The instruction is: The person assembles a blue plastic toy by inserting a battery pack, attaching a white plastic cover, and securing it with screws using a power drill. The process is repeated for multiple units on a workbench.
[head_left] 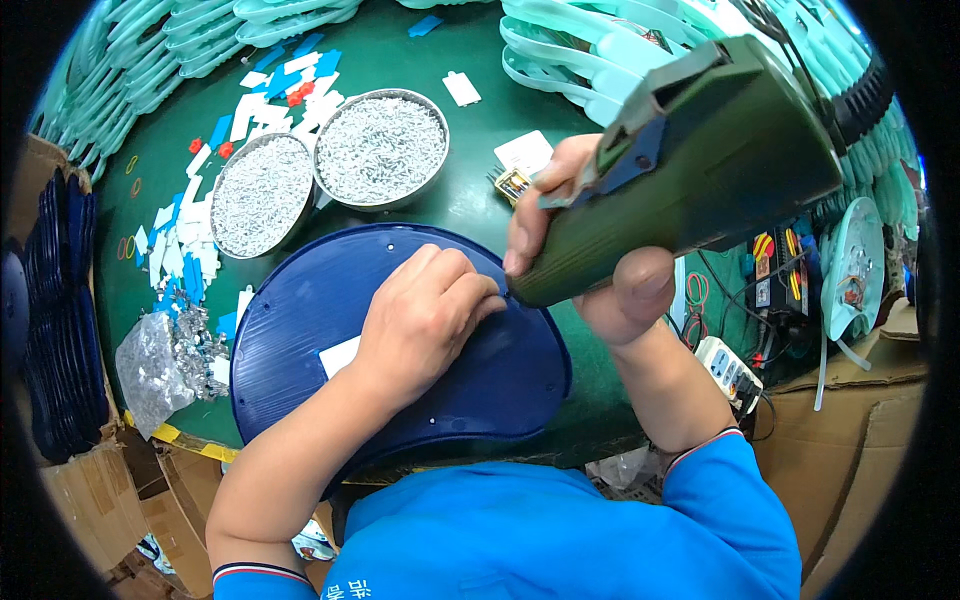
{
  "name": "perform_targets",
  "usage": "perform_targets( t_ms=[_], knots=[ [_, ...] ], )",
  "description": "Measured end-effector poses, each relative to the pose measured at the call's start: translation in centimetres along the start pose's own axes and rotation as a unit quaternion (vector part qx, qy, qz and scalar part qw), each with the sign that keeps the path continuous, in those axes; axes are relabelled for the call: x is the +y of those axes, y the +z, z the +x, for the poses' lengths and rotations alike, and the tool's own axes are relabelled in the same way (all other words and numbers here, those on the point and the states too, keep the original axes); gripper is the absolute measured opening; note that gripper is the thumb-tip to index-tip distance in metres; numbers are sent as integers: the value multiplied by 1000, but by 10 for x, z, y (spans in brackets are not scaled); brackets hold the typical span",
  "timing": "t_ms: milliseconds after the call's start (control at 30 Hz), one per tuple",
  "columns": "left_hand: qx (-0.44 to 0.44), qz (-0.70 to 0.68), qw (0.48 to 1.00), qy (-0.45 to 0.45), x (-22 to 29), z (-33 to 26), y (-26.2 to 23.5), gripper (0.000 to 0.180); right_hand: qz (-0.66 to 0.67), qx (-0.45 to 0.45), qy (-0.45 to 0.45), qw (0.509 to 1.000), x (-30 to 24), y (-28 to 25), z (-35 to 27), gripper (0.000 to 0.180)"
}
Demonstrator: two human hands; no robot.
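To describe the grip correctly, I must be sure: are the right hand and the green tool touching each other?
Touching. The head view shows the right hand closed around the green tool, with fingers and thumb against its body.

Bright, cool-white, fairly even light, looks like from above. Soft sheen on table, pale reflections along left side of panel. Shadows soft, darker under bowls. Mint parts near-white in spots at top right. Tool mostly dark, slightly soft. Bowl contents reasonably crisp. Heavy fisheye: table edge bows, rim smeared, bluish fringe, corners black.
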State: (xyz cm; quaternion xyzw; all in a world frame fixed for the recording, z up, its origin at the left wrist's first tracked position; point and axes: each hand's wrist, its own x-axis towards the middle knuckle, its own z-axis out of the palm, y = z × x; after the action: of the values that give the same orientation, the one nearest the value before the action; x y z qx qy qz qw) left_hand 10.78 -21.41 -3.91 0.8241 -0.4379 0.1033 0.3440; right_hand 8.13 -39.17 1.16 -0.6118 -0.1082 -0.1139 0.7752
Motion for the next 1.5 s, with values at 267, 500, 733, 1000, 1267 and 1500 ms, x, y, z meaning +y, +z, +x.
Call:
perform_targets(
  t_ms=[267, 500, 733, 1000, 1267, 1500],
  knots=[
    [-12, -39, 999, 13, 20, -3, 8, 22, 27, -27, -23, 999, -28, -17, -18, 98],
    [-69, -84, 994, 13, 50, -11, 12, 33, 4, -53, -13, 998, -44, -25, -59, 93],
    [-89, -38, 994, 42, 53, -26, 14, 39, 6, -32, 40, 999, -35, -10, -63, 93],
    [-14, -49, 999, 1, 7, -4, -6, 10, 117, -139, 83, 980, -15, -25, -39, 106],
    [-59, 223, 968, -100, -123, 45, -50, 14, 83, -159, 37, 983, -31, 2, -5, 97],
    [21, 92, 992, -84, -126, 43, -60, 13, 23, -127, -9, 992, -23, 36, 19, 97]
  ],
)
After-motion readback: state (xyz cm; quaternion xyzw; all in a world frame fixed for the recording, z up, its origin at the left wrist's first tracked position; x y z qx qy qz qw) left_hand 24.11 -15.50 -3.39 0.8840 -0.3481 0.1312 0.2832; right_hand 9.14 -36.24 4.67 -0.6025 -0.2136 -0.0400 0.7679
